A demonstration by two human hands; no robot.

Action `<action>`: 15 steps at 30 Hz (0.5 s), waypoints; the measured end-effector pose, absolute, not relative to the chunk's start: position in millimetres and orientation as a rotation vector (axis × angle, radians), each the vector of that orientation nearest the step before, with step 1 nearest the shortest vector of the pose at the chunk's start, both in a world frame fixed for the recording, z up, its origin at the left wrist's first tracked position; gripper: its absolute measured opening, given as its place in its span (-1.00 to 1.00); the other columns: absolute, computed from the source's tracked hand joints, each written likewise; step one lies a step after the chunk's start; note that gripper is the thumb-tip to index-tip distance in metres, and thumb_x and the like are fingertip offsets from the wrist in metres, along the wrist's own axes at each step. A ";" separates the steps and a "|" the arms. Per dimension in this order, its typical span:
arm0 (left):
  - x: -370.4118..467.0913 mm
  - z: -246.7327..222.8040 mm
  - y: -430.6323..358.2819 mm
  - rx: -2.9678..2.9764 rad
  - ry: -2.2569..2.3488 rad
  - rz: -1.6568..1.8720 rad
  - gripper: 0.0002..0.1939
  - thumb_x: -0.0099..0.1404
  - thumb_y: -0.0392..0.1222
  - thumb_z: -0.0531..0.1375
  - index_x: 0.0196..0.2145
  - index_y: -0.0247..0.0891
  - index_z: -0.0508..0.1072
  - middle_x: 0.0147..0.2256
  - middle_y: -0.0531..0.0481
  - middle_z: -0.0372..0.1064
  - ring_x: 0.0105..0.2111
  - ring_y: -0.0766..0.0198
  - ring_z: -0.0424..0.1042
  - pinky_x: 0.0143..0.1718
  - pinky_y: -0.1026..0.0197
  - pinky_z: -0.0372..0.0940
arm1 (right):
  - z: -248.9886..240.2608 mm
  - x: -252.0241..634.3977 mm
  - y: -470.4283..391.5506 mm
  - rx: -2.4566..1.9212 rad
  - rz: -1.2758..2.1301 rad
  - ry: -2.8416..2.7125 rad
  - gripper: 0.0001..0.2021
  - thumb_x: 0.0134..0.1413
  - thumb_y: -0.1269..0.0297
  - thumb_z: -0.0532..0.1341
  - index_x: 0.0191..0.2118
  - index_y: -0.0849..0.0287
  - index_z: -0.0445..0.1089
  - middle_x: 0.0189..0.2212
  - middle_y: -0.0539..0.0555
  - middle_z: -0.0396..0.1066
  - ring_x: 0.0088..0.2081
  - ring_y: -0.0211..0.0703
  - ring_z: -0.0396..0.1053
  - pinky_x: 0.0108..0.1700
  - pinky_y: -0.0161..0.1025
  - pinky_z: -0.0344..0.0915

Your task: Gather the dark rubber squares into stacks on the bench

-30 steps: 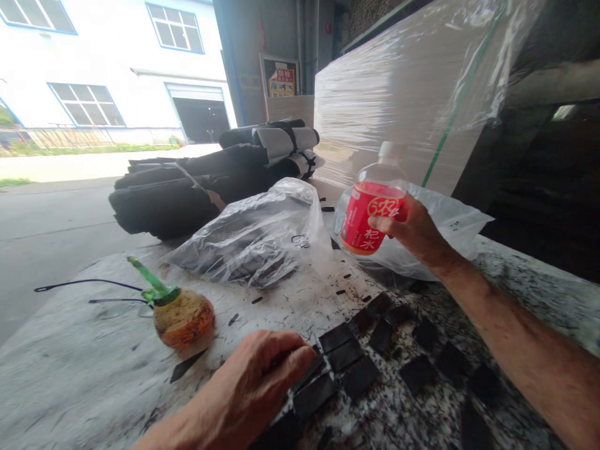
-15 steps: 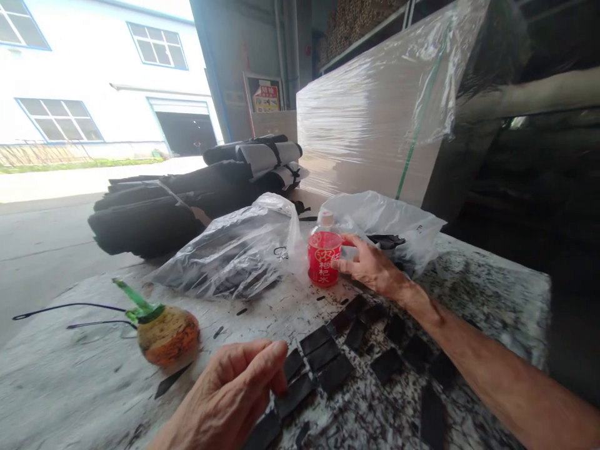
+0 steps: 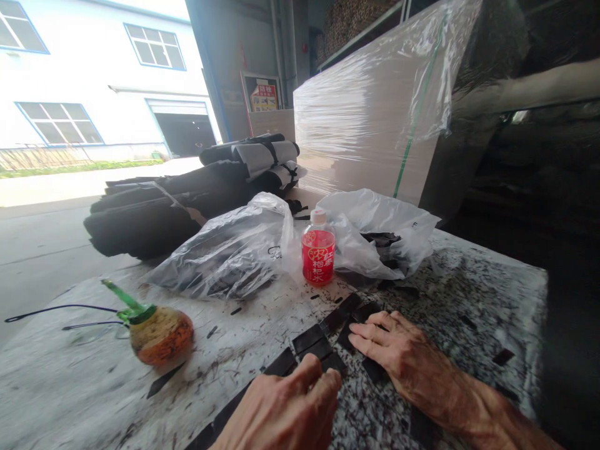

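Flat black rectangular pieces (image 3: 307,338) lie over the speckled tabletop in front of me. My left hand (image 3: 285,403) is closed above the nearer ones, thumb and forefinger drawn together; whatever its fingertips hold, if anything, is hidden. To the right, my right hand (image 3: 405,356) rests palm down with fingers stretched across several black pieces, covering part of them. Beyond the pieces stands an upright bottle of red drink (image 3: 319,256) with a pale cap, touched by neither hand.
Two clear plastic bags, a left one (image 3: 234,250) and a right one (image 3: 375,231), hold dark material. A round brown-orange object with a green neck (image 3: 162,334) sits at left beside thin dark loops. Behind are black rolls (image 3: 164,206) and a film-wrapped stack (image 3: 360,131).
My right hand has left the bottle's side and come down nearer, onto the black pieces. My left hand has shifted right and lower over the pieces.
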State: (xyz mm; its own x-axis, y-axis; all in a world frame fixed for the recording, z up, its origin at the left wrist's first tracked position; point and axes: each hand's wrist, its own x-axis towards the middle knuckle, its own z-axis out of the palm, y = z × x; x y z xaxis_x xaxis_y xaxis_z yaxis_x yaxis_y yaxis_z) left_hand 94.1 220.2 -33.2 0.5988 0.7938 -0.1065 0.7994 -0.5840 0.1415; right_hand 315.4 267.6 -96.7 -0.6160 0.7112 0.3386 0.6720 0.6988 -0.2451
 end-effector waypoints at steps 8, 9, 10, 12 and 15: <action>90.9 -28.5 222.8 2.445 1.400 0.311 -0.76 0.30 -0.30 -0.05 -0.39 -0.21 0.39 -0.46 0.05 0.34 -0.48 0.36 0.31 -0.44 0.35 0.15 | -88.8 319.7 282.0 -1.064 0.354 -2.412 -0.58 -0.04 0.59 0.05 -0.17 0.01 0.47 -0.11 -0.03 0.46 -0.08 -0.12 0.28 -0.01 -0.13 0.16; 87.6 -28.7 221.4 2.378 1.431 0.425 -0.76 0.30 -0.26 -0.03 -0.40 -0.20 0.41 -0.49 0.07 0.33 -0.49 0.36 0.31 -0.44 0.35 0.14 | -85.7 319.2 285.4 -1.060 0.397 -2.379 -0.62 -0.05 0.58 0.05 -0.23 0.07 0.50 -0.15 0.01 0.48 -0.10 -0.14 0.30 -0.03 -0.17 0.18; 85.0 -28.1 220.0 2.266 1.482 0.537 -0.76 0.29 -0.20 -0.01 -0.40 -0.19 0.43 -0.52 0.08 0.33 -0.50 0.35 0.30 -0.44 0.35 0.14 | -82.2 317.9 287.2 -1.065 0.438 -2.338 -0.65 -0.06 0.58 0.05 -0.28 0.12 0.50 -0.20 0.06 0.49 -0.13 -0.13 0.31 -0.05 -0.18 0.20; 83.4 -24.1 216.7 1.943 1.567 0.748 -0.73 0.26 -0.05 0.03 -0.42 -0.18 0.46 -0.56 0.09 0.32 -0.51 0.34 0.29 -0.47 0.35 0.14 | -74.0 311.8 283.5 -1.102 0.494 -2.255 -0.69 -0.04 0.56 0.03 -0.30 0.20 0.49 -0.26 0.12 0.48 -0.17 -0.13 0.33 -0.07 -0.19 0.22; 88.6 -14.2 208.1 1.434 1.530 0.966 -0.56 0.20 0.20 0.03 -0.44 -0.20 0.47 -0.61 0.11 0.23 -0.62 0.40 0.17 -0.60 0.35 0.08 | -60.3 290.0 259.2 -1.172 0.813 -2.095 -0.72 0.13 0.37 0.04 -0.08 0.12 0.39 -0.21 0.06 0.45 -0.25 -0.23 0.38 -0.20 -0.29 0.30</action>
State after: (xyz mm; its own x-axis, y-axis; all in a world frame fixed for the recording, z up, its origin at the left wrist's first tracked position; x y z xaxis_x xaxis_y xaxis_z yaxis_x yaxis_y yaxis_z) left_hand 88.6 208.1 -14.2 -0.0275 0.9981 -0.0554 0.3791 0.0616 0.9233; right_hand 290.0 259.2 -60.3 -0.4320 0.8790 0.2017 0.5131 0.4234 -0.7466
